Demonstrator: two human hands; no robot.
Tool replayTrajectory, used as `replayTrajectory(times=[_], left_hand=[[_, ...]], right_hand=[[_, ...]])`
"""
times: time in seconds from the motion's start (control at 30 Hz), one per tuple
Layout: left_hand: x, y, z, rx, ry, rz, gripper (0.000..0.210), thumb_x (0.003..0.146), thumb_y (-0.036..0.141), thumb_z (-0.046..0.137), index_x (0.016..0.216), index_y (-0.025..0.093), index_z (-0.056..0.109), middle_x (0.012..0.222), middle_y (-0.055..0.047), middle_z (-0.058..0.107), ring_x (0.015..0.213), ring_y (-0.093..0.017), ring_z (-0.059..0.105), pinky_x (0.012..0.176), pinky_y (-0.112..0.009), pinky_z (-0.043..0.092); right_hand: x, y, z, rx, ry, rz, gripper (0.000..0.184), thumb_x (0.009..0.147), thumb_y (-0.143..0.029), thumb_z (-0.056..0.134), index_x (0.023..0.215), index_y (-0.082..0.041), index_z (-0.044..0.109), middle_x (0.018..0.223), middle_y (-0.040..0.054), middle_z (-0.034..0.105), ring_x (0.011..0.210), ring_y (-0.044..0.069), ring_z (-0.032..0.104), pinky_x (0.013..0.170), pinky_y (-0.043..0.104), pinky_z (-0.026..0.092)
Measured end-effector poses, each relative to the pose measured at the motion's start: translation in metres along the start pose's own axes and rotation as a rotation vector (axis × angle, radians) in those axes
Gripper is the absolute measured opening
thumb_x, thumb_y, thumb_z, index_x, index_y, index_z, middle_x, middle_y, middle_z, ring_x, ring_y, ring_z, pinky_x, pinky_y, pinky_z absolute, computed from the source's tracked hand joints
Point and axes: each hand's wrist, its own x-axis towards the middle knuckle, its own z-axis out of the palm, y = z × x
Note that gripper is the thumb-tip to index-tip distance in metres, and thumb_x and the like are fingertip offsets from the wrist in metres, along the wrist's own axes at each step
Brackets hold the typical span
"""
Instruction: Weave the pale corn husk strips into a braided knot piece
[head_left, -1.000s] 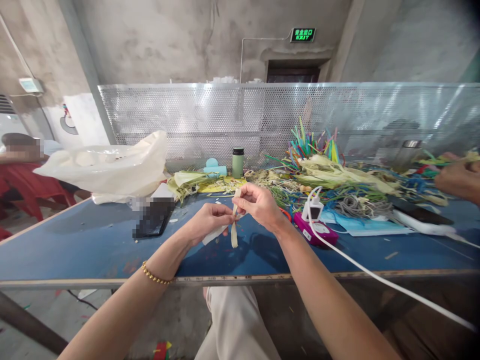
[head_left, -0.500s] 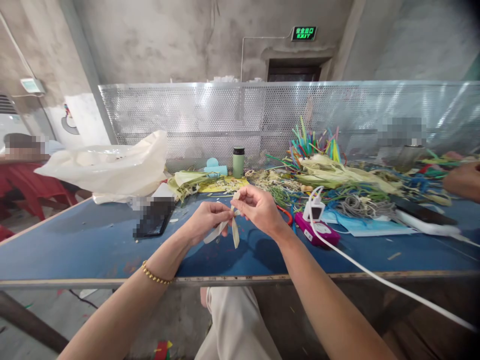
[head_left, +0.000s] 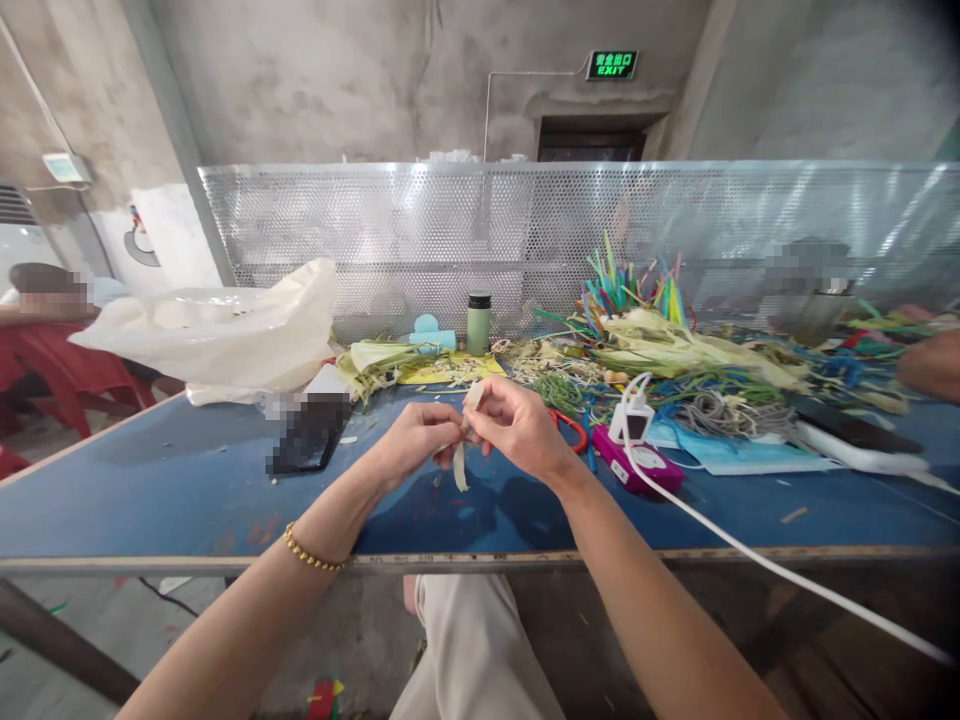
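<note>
A pale corn husk strip (head_left: 460, 470) is held between my two hands above the near middle of the table. My left hand (head_left: 414, 442) is closed, thumb and forefinger pinched at the strip's middle. Against it, my right hand (head_left: 516, 428) is closed too, pinching the upper part of the strip, whose tip pokes up past the fingers. One tail hangs below the fingertips. Where the strip passes between the fingers is hidden, so I cannot tell whether it is knotted there.
Left lie a dark phone (head_left: 309, 435) and a white plastic bag (head_left: 217, 330). Behind stand a green bottle (head_left: 478, 328) and corn husks (head_left: 675, 345). Red-handled scissors (head_left: 574, 432), a magenta box (head_left: 637, 465) and a white cable (head_left: 720, 535) are at right. Another person's hand (head_left: 930, 362) shows far right.
The strip's pale end that stuck out down-left under my left hand is no longer visible. The hanging tail has shifted slightly left, and my hands have drawn a little closer around the strip.
</note>
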Motion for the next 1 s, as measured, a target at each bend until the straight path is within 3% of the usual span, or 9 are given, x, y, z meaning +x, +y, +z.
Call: replayTrajectory(times=[0.13, 0.33, 0.57, 0.77, 1.0], left_hand=[[-0.001, 0.002, 0.0, -0.07, -0.043, 0.013, 0.01, 0.071, 0.018, 0.057, 0.068, 0.012, 0.064, 0.063, -0.003, 0.06, 0.051, -0.011, 0.051, 0.051, -0.025, 0.04], [0.0, -0.002, 0.0, -0.061, -0.022, 0.016, 0.008, 0.072, 0.02, 0.061, 0.068, 0.013, 0.063, 0.057, 0.0, 0.055, 0.049, -0.01, 0.05, 0.051, -0.025, 0.038], [-0.003, 0.004, 0.004, -0.009, -0.063, -0.071, 0.016, 0.07, 0.023, 0.064, 0.059, 0.015, 0.056, 0.049, 0.001, 0.054, 0.042, -0.009, 0.048, 0.046, -0.024, 0.033], [-0.002, 0.003, 0.002, -0.014, 0.016, -0.125, 0.024, 0.072, 0.033, 0.066, 0.06, 0.014, 0.057, 0.049, 0.002, 0.052, 0.038, -0.009, 0.047, 0.04, -0.022, 0.029], [0.0, 0.001, 0.001, -0.094, 0.103, -0.11, 0.029, 0.074, 0.038, 0.069, 0.062, 0.013, 0.058, 0.048, 0.0, 0.054, 0.04, -0.009, 0.05, 0.044, -0.023, 0.038]], right_hand=[[0.0, 0.0, -0.001, 0.095, -0.043, 0.064, 0.018, 0.084, -0.034, 0.065, 0.082, -0.019, 0.055, 0.061, -0.0034, 0.055, 0.049, 0.011, 0.054, 0.043, 0.023, 0.048], [0.003, 0.006, 0.0, -0.002, 0.071, 0.103, 0.025, 0.081, -0.04, 0.068, 0.078, -0.018, 0.056, 0.057, -0.0032, 0.055, 0.045, 0.011, 0.051, 0.039, 0.023, 0.044], [0.005, 0.007, 0.001, -0.198, 0.251, -0.031, 0.018, 0.081, -0.034, 0.068, 0.079, -0.019, 0.058, 0.067, -0.0001, 0.059, 0.056, 0.012, 0.054, 0.051, 0.024, 0.045], [0.002, 0.0, 0.003, -0.263, 0.169, -0.123, 0.013, 0.087, -0.032, 0.062, 0.084, -0.02, 0.059, 0.07, -0.0001, 0.058, 0.06, 0.012, 0.054, 0.054, 0.024, 0.045], [-0.001, 0.001, 0.004, -0.49, 0.101, -0.277, 0.008, 0.088, -0.016, 0.056, 0.087, -0.02, 0.063, 0.081, 0.002, 0.067, 0.073, 0.014, 0.061, 0.067, 0.026, 0.048]])
